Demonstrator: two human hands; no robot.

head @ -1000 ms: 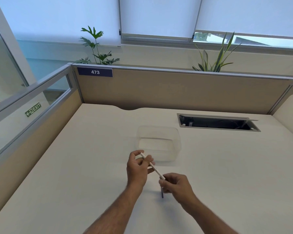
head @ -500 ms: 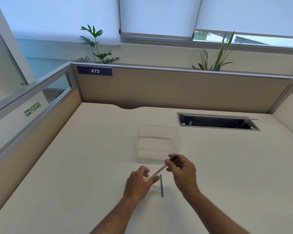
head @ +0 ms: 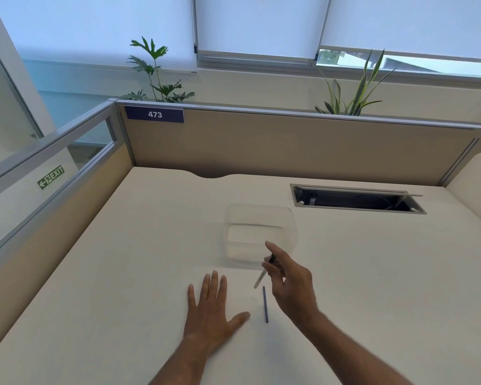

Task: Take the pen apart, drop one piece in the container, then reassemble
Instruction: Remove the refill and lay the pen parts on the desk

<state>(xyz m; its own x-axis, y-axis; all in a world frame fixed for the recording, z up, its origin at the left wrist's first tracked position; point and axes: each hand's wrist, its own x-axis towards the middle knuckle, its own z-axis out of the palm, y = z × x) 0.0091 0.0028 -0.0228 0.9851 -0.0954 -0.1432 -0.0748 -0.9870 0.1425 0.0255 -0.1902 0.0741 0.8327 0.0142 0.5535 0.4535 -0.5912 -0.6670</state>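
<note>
My right hand (head: pixel 290 284) holds the white pen barrel (head: pixel 262 276) tilted, its dark end up between the fingers, just in front of the clear plastic container (head: pixel 289 218). The index finger points out over the container's near wall. A thin dark blue refill (head: pixel 265 304) lies on the desk (head: pixel 139 273) below that hand, apart from it. My left hand (head: pixel 213 309) rests flat on the desk, palm down, fingers spread, left of the refill and not touching it. The container looks empty.
A cable slot (head: pixel 356 200) with a raised metal flap is cut into the desk at the back right. Beige partition walls (head: pixel 289 145) close the back and left side. Two plants stand behind the partition.
My left hand let go of the pen barrel and dropped flat onto the desk. My right hand carried the barrel up and forward to the container's near edge. The refill stayed on the desk.
</note>
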